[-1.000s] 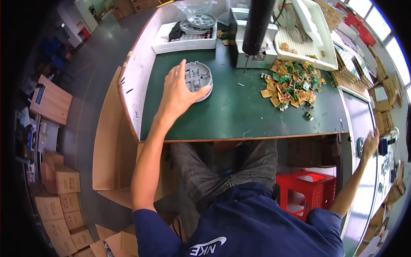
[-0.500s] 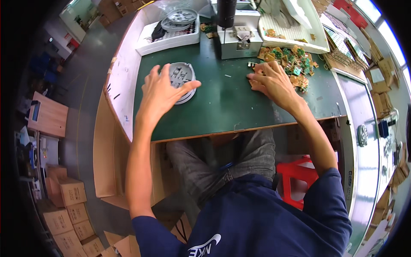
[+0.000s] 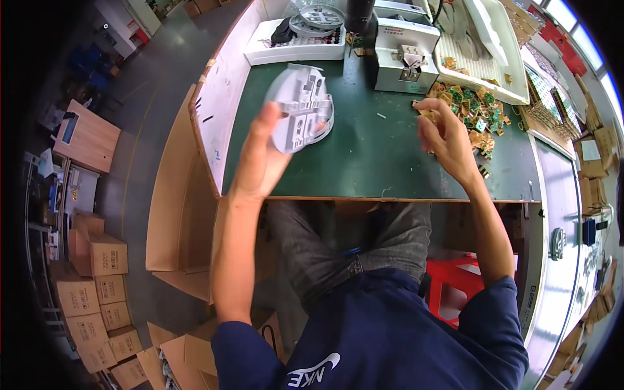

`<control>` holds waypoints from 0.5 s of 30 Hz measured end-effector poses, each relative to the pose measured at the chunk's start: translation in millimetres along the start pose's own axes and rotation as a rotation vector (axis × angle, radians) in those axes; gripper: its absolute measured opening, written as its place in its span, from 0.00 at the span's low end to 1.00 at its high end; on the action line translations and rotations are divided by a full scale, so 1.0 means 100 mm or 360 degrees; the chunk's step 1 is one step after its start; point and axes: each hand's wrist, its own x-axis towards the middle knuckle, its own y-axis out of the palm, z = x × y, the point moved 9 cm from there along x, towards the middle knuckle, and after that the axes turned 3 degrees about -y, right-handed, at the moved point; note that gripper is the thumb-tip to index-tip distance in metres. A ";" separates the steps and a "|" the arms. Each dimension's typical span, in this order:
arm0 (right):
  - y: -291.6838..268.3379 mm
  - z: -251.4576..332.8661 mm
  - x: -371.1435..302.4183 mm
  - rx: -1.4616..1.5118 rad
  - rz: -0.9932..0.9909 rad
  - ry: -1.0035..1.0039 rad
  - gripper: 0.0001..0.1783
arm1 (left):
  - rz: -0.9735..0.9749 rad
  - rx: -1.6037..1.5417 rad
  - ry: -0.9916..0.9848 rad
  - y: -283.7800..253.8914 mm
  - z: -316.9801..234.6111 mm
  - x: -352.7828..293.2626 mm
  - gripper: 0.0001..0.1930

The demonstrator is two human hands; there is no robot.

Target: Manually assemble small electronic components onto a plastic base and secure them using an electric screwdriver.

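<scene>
My left hand (image 3: 261, 153) grips a round grey plastic housing (image 3: 300, 107) by its left edge. The piece is tilted up, its moulded inner side showing, and its outline is smeared by motion. Behind it, a second round grey piece (image 3: 329, 120) partly shows on the green bench; the rest is hidden. At the left edge of a heap of small circuit boards (image 3: 481, 107), my right hand (image 3: 448, 133) hovers with curled fingers, thumb and forefinger apart. A small tan board (image 3: 427, 114) shows between those fingertips, apparently lying on the bench.
A grey metal fixture (image 3: 406, 62) stands at the back centre beside a black column (image 3: 359, 16). White foam trays (image 3: 296, 53) (image 3: 517, 94) flank them, the left one bearing more round housings (image 3: 318, 18). A white side wall (image 3: 224, 97) borders the bench (image 3: 351, 172).
My left hand has closed on the grey housing and tilted it up off the bench. My right hand stays by the boards, its fingers more curled. The view has shifted slightly.
</scene>
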 end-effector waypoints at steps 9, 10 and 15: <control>0.40 -0.22 -0.11 0.0234 0.0082 0.0032 0.17 | 0.0197 -0.1589 -0.0286 0.29 0.42 -0.13 0.45; 0.39 -0.17 -0.13 0.0076 0.0007 -0.0099 0.16 | 0.0243 -0.1585 -0.0273 0.30 0.43 -0.12 0.45; 0.43 0.02 -0.18 -0.0263 0.0005 -0.0367 0.15 | 0.0342 -0.1536 -0.0184 0.29 0.46 -0.12 0.45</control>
